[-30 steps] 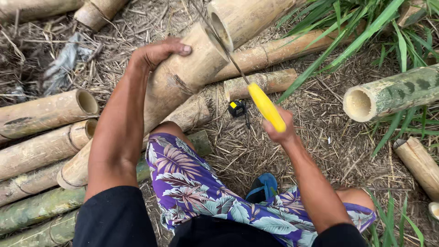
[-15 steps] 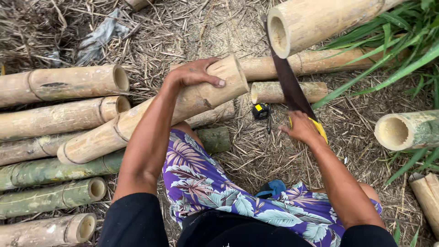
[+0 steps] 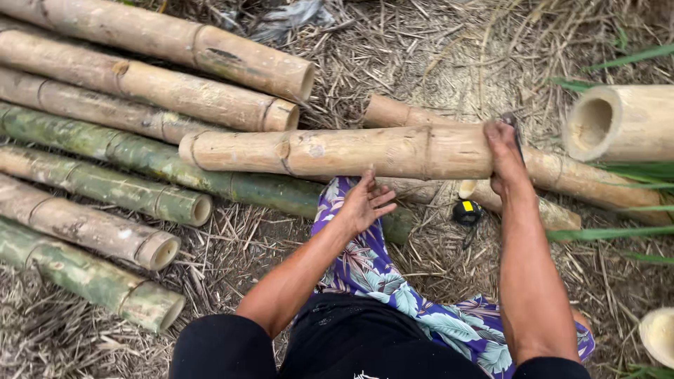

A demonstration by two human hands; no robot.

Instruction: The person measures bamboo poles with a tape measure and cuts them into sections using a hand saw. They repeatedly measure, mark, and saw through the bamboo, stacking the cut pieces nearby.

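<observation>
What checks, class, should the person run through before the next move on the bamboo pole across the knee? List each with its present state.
1. Bamboo pole resting across the knee: ok.
2. Left hand gripping the pole: not ok, open, just below it.
3. Right hand at the pole's cut end: ok.
4. Blade position: cannot tell, mostly hidden behind the right hand.
5. Tape measure on the ground, away from the hands: ok.

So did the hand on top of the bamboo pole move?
Yes. The left hand was resting on top of the pale bamboo pole; now it is off it, open, on the near side above the flowered shorts.
</observation>
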